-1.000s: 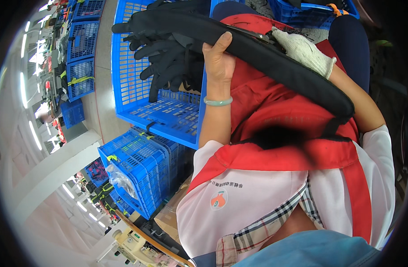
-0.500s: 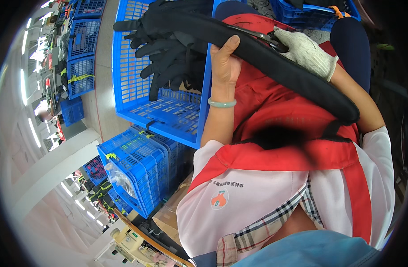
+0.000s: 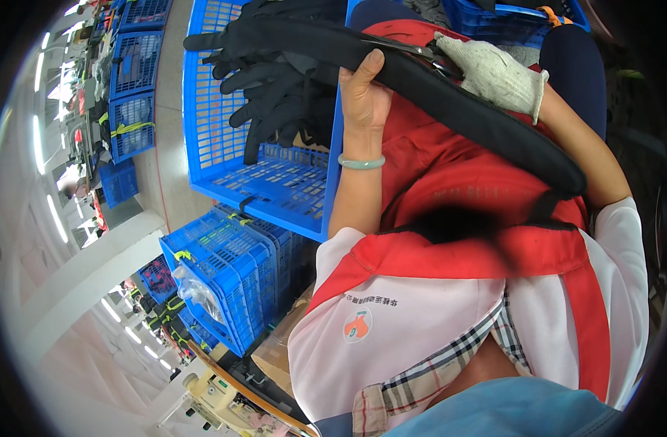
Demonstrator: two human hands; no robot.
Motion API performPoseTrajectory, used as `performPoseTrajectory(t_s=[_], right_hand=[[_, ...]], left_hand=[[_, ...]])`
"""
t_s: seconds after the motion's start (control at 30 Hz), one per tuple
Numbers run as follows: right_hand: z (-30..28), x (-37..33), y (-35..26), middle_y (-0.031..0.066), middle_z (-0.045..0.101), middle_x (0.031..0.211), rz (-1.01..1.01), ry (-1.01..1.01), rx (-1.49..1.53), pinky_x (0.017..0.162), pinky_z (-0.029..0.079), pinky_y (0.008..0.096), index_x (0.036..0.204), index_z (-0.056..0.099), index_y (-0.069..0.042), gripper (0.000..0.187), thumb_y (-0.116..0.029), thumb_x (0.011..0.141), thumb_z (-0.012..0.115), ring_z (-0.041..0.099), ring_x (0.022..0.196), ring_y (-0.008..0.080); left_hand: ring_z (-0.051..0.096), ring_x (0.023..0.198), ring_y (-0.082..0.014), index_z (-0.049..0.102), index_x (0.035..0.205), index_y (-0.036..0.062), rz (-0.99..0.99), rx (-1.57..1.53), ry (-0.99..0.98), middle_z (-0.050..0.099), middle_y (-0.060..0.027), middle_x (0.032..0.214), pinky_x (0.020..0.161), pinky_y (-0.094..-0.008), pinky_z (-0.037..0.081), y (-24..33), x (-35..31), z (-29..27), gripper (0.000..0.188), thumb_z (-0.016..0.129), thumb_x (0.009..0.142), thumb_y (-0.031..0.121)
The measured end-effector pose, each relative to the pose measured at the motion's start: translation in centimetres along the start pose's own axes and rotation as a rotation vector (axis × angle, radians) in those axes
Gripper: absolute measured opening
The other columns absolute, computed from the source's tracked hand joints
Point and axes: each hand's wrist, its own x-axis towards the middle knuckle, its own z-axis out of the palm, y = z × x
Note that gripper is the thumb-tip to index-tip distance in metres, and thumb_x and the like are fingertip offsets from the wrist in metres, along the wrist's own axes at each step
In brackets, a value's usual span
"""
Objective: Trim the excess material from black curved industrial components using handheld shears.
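A long black padded fabric strip (image 3: 486,120) runs slantwise across my lap from the upper left to the right. My left hand (image 3: 364,95), bare with a pale green bangle (image 3: 361,162) at the wrist, grips it near its middle, thumb on top and the other fingers hidden beneath. On my right hand (image 3: 494,76) is a white knitted glove. It is closed around scissors (image 3: 415,49), whose metal blades lie along the strip's far edge, beside my left thumb. Whether the blades are apart cannot be made out. The strip's left end lies over similar black pieces (image 3: 275,109).
A blue plastic crate (image 3: 264,193) at my left holds the heap of black pieces. Stacked blue crates (image 3: 228,269) stand nearer, with a cardboard box (image 3: 275,357) beside them. Another blue crate (image 3: 508,25) is beyond my knees. A red apron (image 3: 435,167) covers my lap.
My gloved right hand and the scissors have shifted a little left along the strip's far edge. My left hand has moved slightly up and left, still gripping the strip.
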Motion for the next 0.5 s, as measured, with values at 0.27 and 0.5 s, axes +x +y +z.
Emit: performPoseTrajectory(t_s=[0.27, 0.5], right_hand=[[1.6, -0.2, 1.5, 0.0197, 0.061, 0.082, -0.142, 0.193, 0.035, 0.065, 0.048, 0.0406, 0.117, 0.05, 0.004, 0.045, -0.025, 0.085, 0.063, 0.061, 0.074, 0.0366], [-2.8, -0.5, -0.4, 0.0269, 0.06, 0.099, 0.153, -0.276, -0.016, 0.077, 0.049, 0.0421, 0.135, 0.038, 0.003, 0.073, -0.021, 0.075, 0.071, 0.061, 0.093, 0.0395]], left_hand=[[0.065, 0.09, -0.0203, 0.06, 0.105, 0.0081, -0.056, -0.104, 0.068, 0.065, -0.004, 0.097, 0.084, -0.0351, 0.055, -0.5, -0.4, 0.4, 0.031, 0.071, 0.079, -0.004], [0.065, 0.09, -0.0211, 0.06, 0.104, 0.0078, -0.075, -0.111, 0.032, 0.065, -0.0047, 0.097, 0.085, -0.0362, 0.055, -0.3, -0.5, 0.5, 0.029, 0.072, 0.079, -0.001]])
